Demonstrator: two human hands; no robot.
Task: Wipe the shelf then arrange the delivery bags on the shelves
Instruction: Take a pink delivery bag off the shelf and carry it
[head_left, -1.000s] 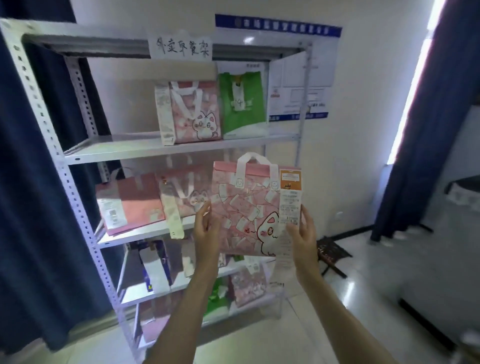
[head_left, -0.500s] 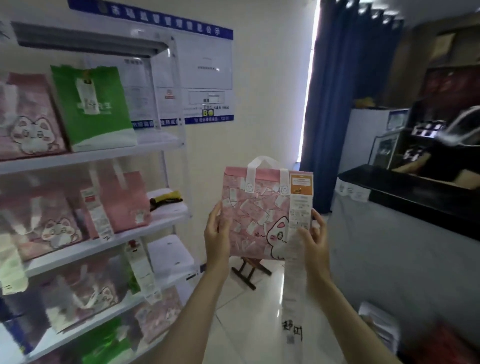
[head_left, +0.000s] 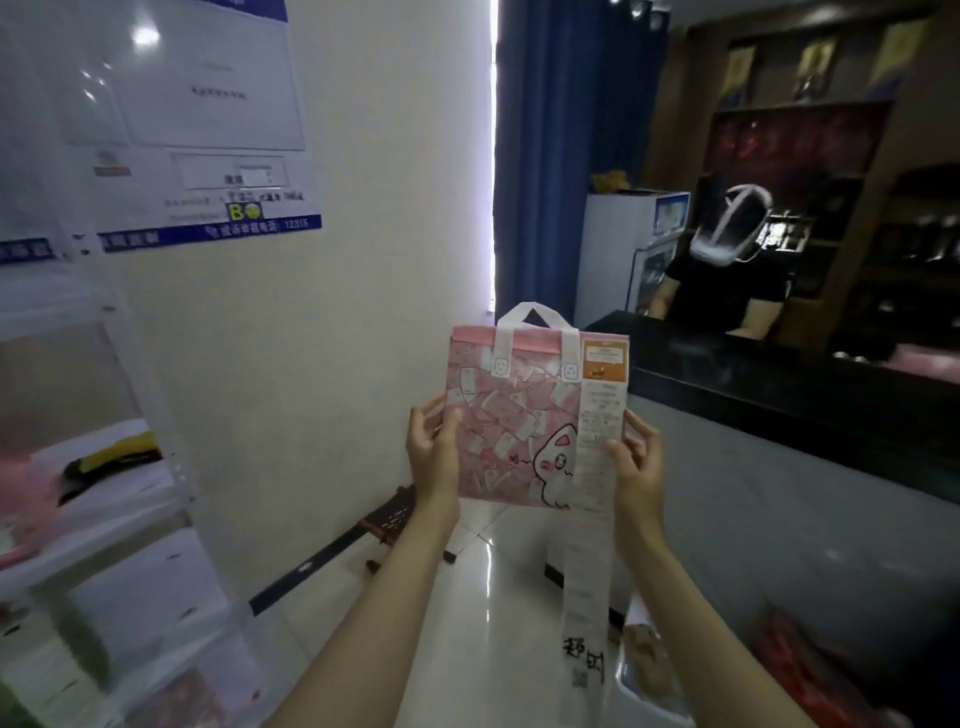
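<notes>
Fingers (head_left: 631, 431) flanking upright pink delivery bag (head_left: 511, 431)

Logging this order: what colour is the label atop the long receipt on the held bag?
Orange, clearest in the head view.

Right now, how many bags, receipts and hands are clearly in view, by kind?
Pink delivery bag: 1
Long receipt hanging from it: 1
Hands holding it: 2, left hand and right hand
Total: 4
Blurred shelf items at the left edge are not counted.

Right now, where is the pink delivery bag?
Centre of the head view: pink delivery bag held upright between left hand and right hand, right of the shelf.
</notes>
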